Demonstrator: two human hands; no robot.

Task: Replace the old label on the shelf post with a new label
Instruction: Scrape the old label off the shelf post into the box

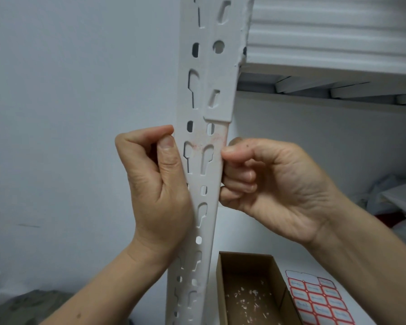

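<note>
White shelf board (288, 262), open cardboard box (221, 289) at its left edge by the shelf post (211, 179), red-bordered label sheet (319, 301) alongside.

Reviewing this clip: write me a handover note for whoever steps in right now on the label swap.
Left hand: fingers curled, thumb on forefinger at the left edge of the shelf post; unclear whether it pinches anything. Right hand: curled likewise at the right edge. Old label looks scraped off; faint reddish residue shows between the hands. Scraps lie in the cardboard box below. Sheet of new labels lies beside it. Left: clear residue, peel a new label, stick it on.
</note>
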